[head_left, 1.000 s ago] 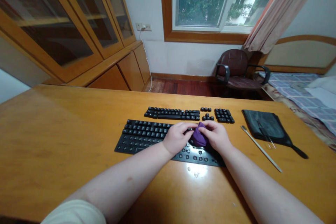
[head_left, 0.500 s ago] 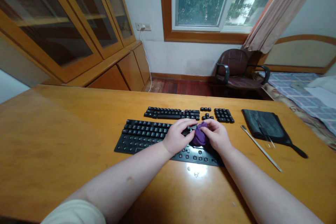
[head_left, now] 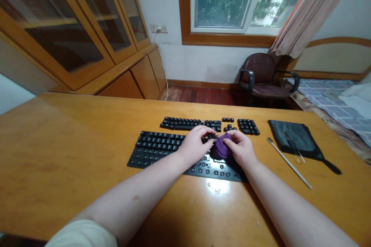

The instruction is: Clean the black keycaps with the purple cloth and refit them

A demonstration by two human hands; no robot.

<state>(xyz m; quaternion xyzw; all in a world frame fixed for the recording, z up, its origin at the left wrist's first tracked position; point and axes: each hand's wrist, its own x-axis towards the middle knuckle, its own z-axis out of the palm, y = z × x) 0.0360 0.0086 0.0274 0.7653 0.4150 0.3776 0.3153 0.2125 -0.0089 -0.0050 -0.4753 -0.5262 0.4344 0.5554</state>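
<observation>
Purple cloth (head_left: pixel 222 149) sits in a tight pinch of the right hand (head_left: pixel 242 147), above the keyboard's (head_left: pixel 159 142) right part. Also there, the left hand (head_left: pixel 194 146), nearly closed, holds what looks like a key (head_left: pixel 212 136), seemingly steadied against the cloth. Beyond the keyboard, loose keys (head_left: pixel 188 122) form blocks, presumably keeping their order; right of it, a brush (head_left: pixel 290 165) lies handy.

Below centre frame, the left hand (head_left: pixel 196 143) pinches a black piece (head_left: pixel 212 136), the right hand (head_left: pixel 240 147) a purple cloth (head_left: pixel 222 148), over a keyboard (head_left: pixel 162 147). Higher up lie 4 groups of keycaps (head_left: pixel 187 123); lower right, a brush (head_left: pixel 290 164).
</observation>
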